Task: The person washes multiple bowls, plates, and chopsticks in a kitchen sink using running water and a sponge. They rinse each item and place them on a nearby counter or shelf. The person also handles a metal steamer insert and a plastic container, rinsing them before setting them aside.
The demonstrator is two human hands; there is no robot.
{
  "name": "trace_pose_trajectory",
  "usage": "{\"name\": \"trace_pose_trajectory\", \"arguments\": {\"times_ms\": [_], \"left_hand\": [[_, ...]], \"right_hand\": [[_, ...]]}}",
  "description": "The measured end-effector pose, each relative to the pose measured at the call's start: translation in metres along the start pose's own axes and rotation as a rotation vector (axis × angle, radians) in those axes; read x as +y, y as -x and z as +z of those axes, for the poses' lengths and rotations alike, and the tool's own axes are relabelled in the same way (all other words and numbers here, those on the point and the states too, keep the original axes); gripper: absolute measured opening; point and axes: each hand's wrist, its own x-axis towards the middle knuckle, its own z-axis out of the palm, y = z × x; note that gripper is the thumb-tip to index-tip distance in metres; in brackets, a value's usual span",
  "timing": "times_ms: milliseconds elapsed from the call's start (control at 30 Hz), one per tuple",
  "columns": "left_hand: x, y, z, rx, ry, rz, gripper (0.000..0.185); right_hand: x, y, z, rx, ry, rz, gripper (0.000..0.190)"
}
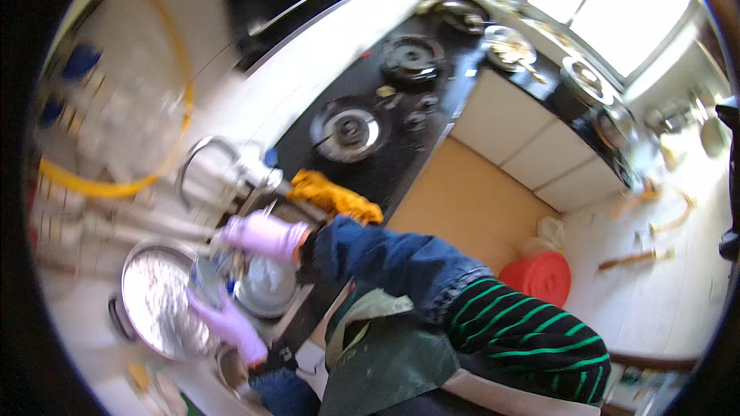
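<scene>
My left hand [228, 323], in a lilac rubber glove, has its thumb and fingers spread beside a clear vessel [208, 271]. Whether it grips this vessel is lost in the blur. My right hand [263, 237], gloved the same way, is above the sink area near the chrome faucet [254, 170]. Its fingers are blurred, and what they hold, if anything, is unclear. Just below it a round, greyish bowl [267, 286] sits in the sink. A large shiny metal pot [159, 294] with a dark side handle stands left of my left hand.
An orange cloth [335, 196] lies on the black counter by the sink. Gas burners [350, 130] are set in the counter beyond. A yellow hose [110, 186] loops along the wall. A red lidded bucket [537, 278] stands on the floor. Pans and a plate [509, 48] line the far counter.
</scene>
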Motion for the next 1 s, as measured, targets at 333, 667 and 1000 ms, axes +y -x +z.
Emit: {"name": "trace_pose_trajectory", "arguments": {"times_ms": [333, 667, 1000], "left_hand": [[-0.007, -0.001, -0.029, 0.011, -0.154, 0.015, 0.079], [-0.018, 0.020, -0.013, -0.043, -0.211, -0.018, 0.080], [-0.033, 0.076, -0.035, -0.066, -0.071, -0.224, 0.082]], "right_hand": [[0.027, -0.014, -0.007, -0.036, 0.024, -0.282, 0.017], [0.066, -0.014, 0.019, -0.168, -0.132, -0.231, 0.037], [0.048, 0.022, 0.002, -0.048, -0.923, 0.743, 0.036]]}}
